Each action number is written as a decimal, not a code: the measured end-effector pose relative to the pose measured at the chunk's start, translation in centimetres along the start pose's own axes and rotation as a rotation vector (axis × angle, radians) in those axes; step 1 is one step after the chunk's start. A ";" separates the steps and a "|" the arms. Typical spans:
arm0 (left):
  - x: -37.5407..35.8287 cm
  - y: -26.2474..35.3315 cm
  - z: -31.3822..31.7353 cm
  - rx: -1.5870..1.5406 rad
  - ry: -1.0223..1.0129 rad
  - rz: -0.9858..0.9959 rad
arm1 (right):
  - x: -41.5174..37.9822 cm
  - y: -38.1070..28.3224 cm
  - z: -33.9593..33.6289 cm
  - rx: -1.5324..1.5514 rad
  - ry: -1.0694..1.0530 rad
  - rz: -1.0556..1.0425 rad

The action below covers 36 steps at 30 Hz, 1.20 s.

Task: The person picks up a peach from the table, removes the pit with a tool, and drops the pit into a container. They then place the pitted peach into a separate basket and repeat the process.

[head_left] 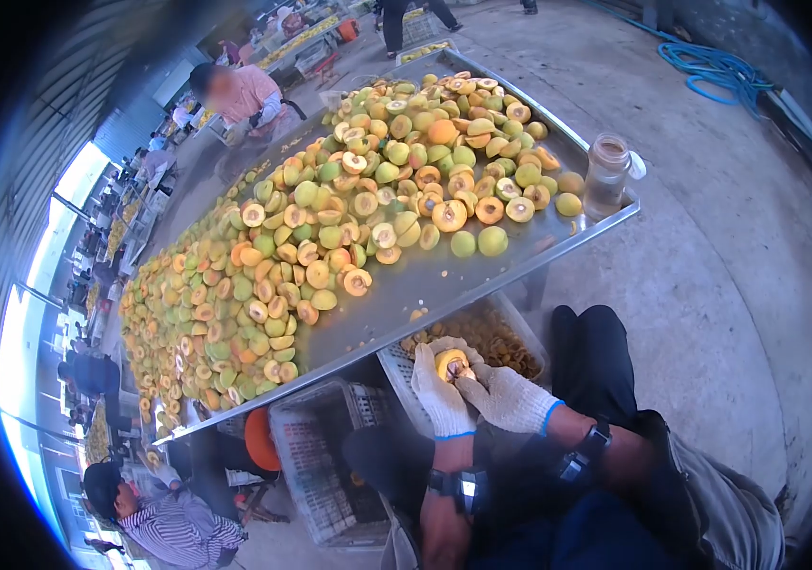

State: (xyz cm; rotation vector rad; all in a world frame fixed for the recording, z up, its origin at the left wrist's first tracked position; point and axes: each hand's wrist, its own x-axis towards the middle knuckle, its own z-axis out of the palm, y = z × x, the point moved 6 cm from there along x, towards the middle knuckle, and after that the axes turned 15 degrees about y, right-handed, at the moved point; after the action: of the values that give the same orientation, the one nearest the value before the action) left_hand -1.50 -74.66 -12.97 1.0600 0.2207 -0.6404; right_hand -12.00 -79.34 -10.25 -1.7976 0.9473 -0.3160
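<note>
My left hand [438, 391], in a white knit glove with a blue cuff edge, is closed around a yellow-orange apricot half [450, 362], its cut face turned up. My right hand [509, 393], gloved the same way, presses its closed fingers against the cut face at the centre; whether it holds a tool or the pit is hidden. Both hands are over a pale crate [528, 343] of brown pits and scraps. Beyond them, a metal table [396, 302] bears a large heap of cut apricots [330, 218], green to orange.
A clear plastic bottle [605, 176] stands at the table's right corner. A grey crate [316, 475] sits on the floor at left. One person [245, 100] works across the table, another [173, 518] at lower left. A blue hose [715, 71] lies coiled on the floor.
</note>
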 end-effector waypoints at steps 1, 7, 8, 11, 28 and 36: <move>0.0 0.1 0.0 0.008 0.017 0.028 | 0.2 0.4 0.3 0.016 0.014 -0.025; 0.4 0.7 0.2 0.125 -0.075 0.113 | -0.5 -0.1 -0.2 0.180 -0.114 0.142; 0.5 0.7 0.1 0.125 -0.074 0.114 | -0.6 0.2 0.0 0.207 -0.170 0.225; 0.1 1.0 0.3 0.161 -0.093 0.172 | -0.8 1.5 0.8 0.217 -0.278 0.352; 0.6 0.2 -0.1 0.251 -0.005 0.134 | 0.0 2.7 1.8 0.243 -0.021 0.052; -0.1 0.0 0.0 0.219 0.011 0.089 | 0.2 1.6 0.5 0.104 -0.028 -0.028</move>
State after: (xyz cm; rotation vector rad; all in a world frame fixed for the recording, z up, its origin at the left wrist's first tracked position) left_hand -1.58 -74.67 -12.93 1.2766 0.1144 -0.5876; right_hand -12.33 -79.36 -11.93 -1.7171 0.8713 -0.3501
